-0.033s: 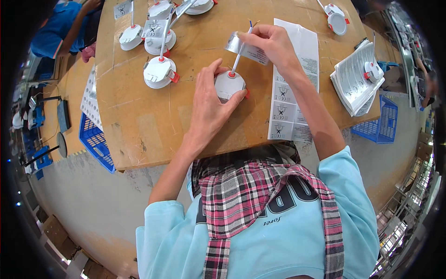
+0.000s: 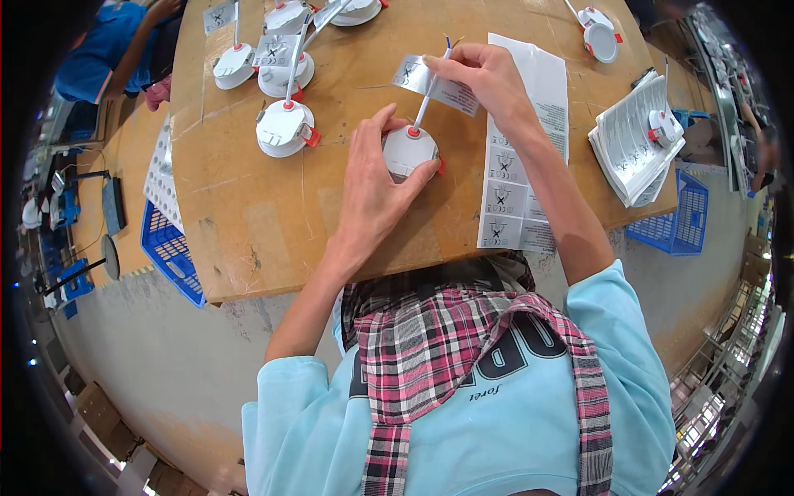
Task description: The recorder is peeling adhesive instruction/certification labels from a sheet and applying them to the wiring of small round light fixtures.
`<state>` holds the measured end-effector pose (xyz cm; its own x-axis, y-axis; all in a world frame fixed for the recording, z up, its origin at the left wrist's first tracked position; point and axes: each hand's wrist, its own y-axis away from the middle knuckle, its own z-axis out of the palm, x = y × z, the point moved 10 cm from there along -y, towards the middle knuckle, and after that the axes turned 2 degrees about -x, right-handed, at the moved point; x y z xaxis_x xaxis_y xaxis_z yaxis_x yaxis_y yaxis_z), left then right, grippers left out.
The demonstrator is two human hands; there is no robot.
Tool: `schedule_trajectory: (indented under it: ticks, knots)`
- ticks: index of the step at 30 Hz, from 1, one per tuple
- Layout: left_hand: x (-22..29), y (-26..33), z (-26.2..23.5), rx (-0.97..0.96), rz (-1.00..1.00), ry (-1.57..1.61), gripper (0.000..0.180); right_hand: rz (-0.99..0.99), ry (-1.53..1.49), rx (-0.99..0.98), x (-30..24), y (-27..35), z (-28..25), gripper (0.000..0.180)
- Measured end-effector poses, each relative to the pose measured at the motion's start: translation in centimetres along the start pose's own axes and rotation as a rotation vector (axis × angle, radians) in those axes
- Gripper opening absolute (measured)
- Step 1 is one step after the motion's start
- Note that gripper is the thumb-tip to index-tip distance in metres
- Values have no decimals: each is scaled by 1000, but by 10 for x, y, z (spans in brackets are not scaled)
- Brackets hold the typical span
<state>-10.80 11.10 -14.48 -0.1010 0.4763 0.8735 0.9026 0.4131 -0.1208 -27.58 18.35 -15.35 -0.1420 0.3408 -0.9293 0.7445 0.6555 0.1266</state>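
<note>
Head view shows me the left hand curved round the white lamp on the table, seemingly to steady it, while the right hand pinches a silver label at the cable, presumably for control.

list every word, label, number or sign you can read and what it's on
Pale blue shirt: big dark letters, partly covered by plaid cloth, and a smaller word below; wording not copied here.
Silver label in the right hand: crossed-out drawing; fine print too small to read.
Label sheet: repeated crossed-out drawings; fine print too small.
Stack of sheets: print too small.
</note>
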Motion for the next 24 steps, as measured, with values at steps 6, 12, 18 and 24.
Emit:
schedule_trajectory:
  ticks: [6,12,18,24]
  knots:
    - [-2,1,-1,-13,-19,-33,73,-111,67,-41,-23,5,0,38]
    - [-3,-1,-1,-23,-11,5,74,-91,137,-158,-20,5,8,35]
    - [-1,-2,-1,-60,-13,-18,71,-96,89,-162,-15,3,3,31]
    - [-32,-29,-15,-196,-293,575,51,-194,134,-184,-39,13,-2,22]
